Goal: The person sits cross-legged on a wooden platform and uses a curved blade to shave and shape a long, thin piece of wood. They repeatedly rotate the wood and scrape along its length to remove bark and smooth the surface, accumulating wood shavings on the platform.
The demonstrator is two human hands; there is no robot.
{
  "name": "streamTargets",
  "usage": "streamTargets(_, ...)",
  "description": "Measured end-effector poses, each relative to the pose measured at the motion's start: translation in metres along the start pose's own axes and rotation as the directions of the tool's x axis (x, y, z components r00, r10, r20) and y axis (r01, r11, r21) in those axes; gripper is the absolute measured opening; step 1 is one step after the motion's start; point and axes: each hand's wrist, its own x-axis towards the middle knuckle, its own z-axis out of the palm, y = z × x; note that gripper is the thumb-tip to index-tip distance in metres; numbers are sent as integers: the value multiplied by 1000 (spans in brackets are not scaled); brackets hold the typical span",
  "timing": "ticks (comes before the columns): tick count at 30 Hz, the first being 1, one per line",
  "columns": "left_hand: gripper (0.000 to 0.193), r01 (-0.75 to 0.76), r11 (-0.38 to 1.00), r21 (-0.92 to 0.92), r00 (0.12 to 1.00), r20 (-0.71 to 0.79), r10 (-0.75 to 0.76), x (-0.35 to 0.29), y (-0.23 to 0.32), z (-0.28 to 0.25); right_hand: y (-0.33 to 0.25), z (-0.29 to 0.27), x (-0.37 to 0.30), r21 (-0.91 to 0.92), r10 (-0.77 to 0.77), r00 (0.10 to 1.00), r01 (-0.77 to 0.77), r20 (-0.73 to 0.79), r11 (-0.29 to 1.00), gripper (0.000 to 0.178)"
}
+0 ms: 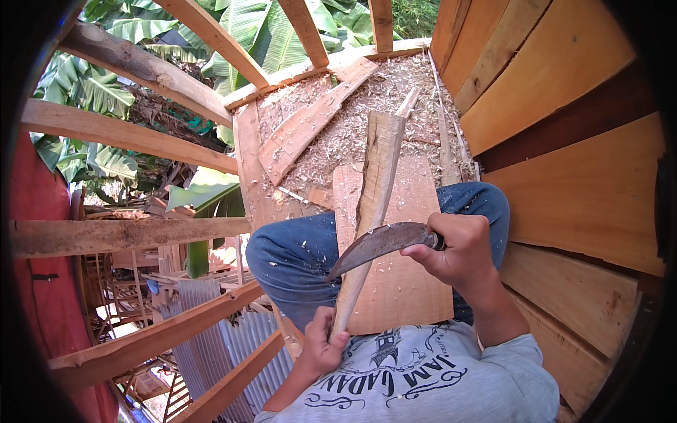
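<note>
With fingers of the left hand (326, 347) wrapped around the near end of a wood stick (381, 173), grips it beside the near left corner of a board (405, 289) on the lap (300, 254). With fingers of the right hand (460, 247) closed on a curved knife (382, 243), holds it crosswise over the stick. Points the stick past the board's far edge. Faces shavings (338, 141) and a plank (314, 127) on the floor (252, 158), slats (211, 35) at its edge, leaves (264, 42) beyond.

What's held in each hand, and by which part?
Left hand: long wooden piece, by its narrow end nearest the body. Right hand: curved-blade knife, by its handle.
</note>
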Motion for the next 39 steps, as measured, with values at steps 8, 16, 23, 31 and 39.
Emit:
streamTargets(8,32,-102,989,103,995,1,102,-8,-6,5,18,-7,12,-193,-160,981,137,-107,971,64)
streamTargets(16,33,-75,991,107,997,-15,77,-9,-10,8,32,-8,26,-202,-134,970,93,-202,975,65)
streamTargets(23,32,-6,992,126,996,-83,16,-21,-15,3,63,-46,32,81,305,884,-296,-355,952,62)
streamTargets(31,33,-101,970,221,991,-62,117,-9,-12,10,12,-10,1,-213,-116,993,116,9,970,61)
streamTargets(39,32,-34,970,241,994,-93,58,-10,-6,15,46,-20,18,-354,-32,996,0,-84,935,62)
